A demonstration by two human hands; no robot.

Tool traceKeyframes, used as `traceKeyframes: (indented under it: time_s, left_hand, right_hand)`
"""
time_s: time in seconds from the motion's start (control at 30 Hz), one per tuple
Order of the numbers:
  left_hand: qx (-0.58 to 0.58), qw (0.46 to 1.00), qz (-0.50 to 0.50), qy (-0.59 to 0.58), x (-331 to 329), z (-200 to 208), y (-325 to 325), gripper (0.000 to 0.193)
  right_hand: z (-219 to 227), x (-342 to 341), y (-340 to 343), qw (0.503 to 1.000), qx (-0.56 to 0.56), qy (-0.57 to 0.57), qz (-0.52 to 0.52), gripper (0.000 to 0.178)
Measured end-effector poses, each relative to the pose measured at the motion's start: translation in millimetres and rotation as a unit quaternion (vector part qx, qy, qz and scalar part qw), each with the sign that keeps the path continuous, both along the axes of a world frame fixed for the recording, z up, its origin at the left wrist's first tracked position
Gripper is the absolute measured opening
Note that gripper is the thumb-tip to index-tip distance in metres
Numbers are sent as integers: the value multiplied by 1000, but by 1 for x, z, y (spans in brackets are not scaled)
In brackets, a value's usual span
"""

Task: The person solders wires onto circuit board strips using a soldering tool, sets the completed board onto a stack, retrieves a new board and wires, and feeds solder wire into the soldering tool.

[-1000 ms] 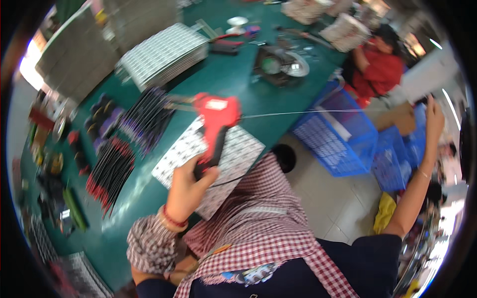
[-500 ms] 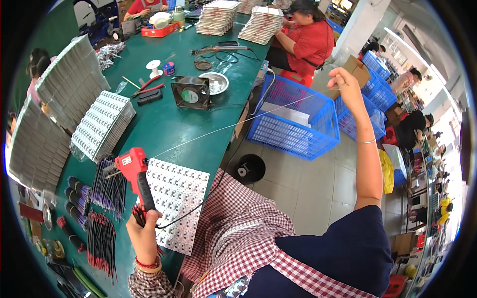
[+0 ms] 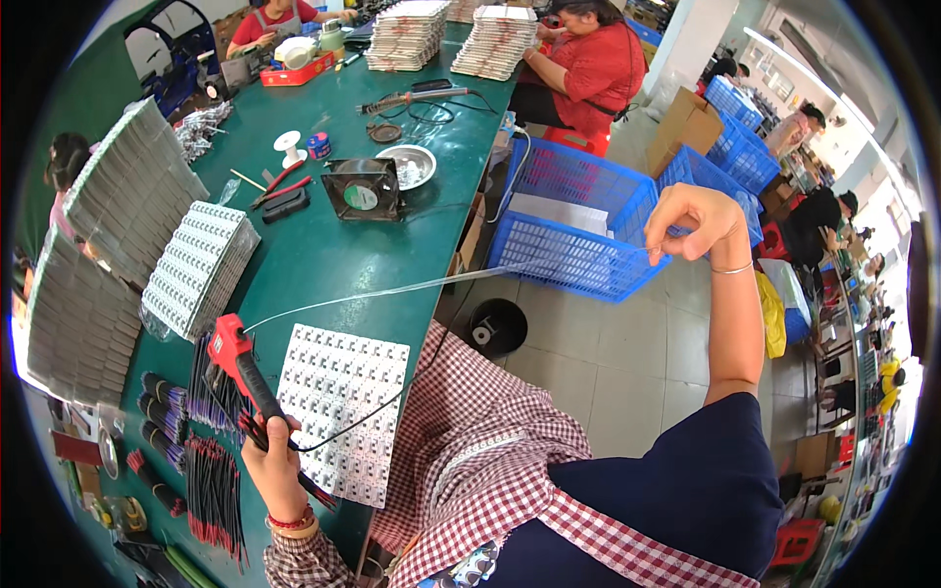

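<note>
My left hand (image 3: 274,465) grips the black handle of a red glue gun (image 3: 235,355), held over the green table (image 3: 333,255). A long clear stick (image 3: 431,284) runs from the gun's nose up and right to my right hand (image 3: 694,223), which pinches its far end out over the floor, above a blue basket (image 3: 578,260). Just right of the gun lies a white panel of small square parts (image 3: 338,412). A black cord trails from the gun across that panel.
Bundles of black and red wires (image 3: 211,490) lie left of my hand. Stacked white panels (image 3: 196,269), a small black fan (image 3: 361,188), a metal bowl (image 3: 407,167) and pliers sit farther up the table. A seated person in red (image 3: 583,64) works at the far end. More blue baskets stand right.
My view swung down and left. The left hand lowered the glue gun toward the table; the right hand came down from high up while still stretching the clear stick.
</note>
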State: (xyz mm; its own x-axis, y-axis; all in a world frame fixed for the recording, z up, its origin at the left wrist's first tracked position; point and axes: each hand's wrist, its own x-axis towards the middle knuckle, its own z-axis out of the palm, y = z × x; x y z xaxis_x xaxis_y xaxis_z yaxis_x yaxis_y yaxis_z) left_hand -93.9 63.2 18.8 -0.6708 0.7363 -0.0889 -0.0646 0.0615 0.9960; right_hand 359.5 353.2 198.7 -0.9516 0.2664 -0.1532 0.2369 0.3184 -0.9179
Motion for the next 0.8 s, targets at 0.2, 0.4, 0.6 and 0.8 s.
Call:
traceKeyframes:
  time_s: [0.2, 0.4, 0.6, 0.8]
  left_hand:
    - [32, 998, -43, -21, 10, 7, -2, 25]
    - [-37, 994, -86, 53, 27, 16, -2, 20]
    - [-8, 993, -117, -6, 43, 41, 16, 18]
    - [104, 986, -133, -8, 71, 55, 56, 21]
  right_hand:
    - [5, -28, -32, 989, 51, -56, -128, 21]
    - [-30, -84, -45, 988, 19, 73, -136, 21]
    - [-63, -162, -66, 978, -131, 121, -105, 18]
    - [-86, -214, -88, 956, -243, 131, -97, 15]
